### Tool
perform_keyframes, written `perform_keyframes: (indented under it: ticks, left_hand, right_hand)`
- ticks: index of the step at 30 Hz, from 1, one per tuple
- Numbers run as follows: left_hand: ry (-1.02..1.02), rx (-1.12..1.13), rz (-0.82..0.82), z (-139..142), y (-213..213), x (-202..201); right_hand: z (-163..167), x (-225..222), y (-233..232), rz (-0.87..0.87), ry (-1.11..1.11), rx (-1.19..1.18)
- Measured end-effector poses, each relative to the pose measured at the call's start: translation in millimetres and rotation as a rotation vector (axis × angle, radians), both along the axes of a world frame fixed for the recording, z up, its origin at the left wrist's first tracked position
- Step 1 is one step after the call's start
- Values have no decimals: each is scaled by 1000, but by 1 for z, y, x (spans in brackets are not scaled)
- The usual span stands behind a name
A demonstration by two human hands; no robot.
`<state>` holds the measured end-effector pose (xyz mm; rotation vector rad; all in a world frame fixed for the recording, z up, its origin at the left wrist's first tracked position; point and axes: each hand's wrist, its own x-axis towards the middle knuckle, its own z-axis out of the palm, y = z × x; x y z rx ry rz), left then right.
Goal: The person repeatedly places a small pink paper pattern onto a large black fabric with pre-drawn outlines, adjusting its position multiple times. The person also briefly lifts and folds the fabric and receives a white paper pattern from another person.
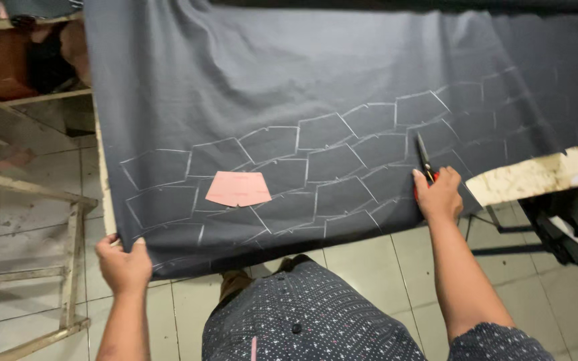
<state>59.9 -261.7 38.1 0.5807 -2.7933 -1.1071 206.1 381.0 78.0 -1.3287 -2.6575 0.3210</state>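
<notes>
- Dark grey fabric (342,80) is what both your hands are on; it lies spread over the tabletop (536,175) and hangs off the near edge towards you.
- Your left hand (124,264) is closed on the fabric's near left corner, fingers curled over the hem, thumb on top.
- Your right hand (439,195) is wrapped around the red handles of a pair of scissors (425,159), resting on the fabric near its lower edge at the right.
- You hold the scissors with the dark blades pointing away from you, lying over the chalk lines; whether the blades are parted you cannot tell from here.
- White chalk outlines (316,160) of many four-sided pieces run in two or three rows across the fabric, rising from lower left to upper right.
- One pink paper template (239,188) of that same shape lies flat on the fabric between your hands, nearer your left one, inside the chalked rows.
- Bare pale tabletop shows only to the right of your right hand, past the fabric's edge.
- Below you is a white tiled floor (369,267), with a wooden frame (71,261) standing to your left.
</notes>
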Motion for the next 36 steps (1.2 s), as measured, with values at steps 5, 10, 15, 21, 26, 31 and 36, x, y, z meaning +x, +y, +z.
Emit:
perform_keyframes:
  ticks: [5,10,15,21,26,31,36]
  left_hand:
    - [135,-523,-151,23,20,5]
    - [362,-472,-475,40,75,-5]
    - [543,-469,-836,46,157,-13]
    - [517,-168,-1052,53,264,5]
    - [483,-124,-1086,44,395,46]
    - [284,-124,-1021,29,532,92]
    - [266,-377,-857,18,586,98]
  right_hand:
    - [-1,-10,-2,-64,-37,-50]
    - [1,-14,2,-24,22,16]
    - [2,-16,19,-26,-13,-1]
    - [-4,1,51,66,113,-41]
    - [-4,5,78,242,94,11]
    - [10,27,141,459,196,-332]
    - [14,13,298,333,563,-121]
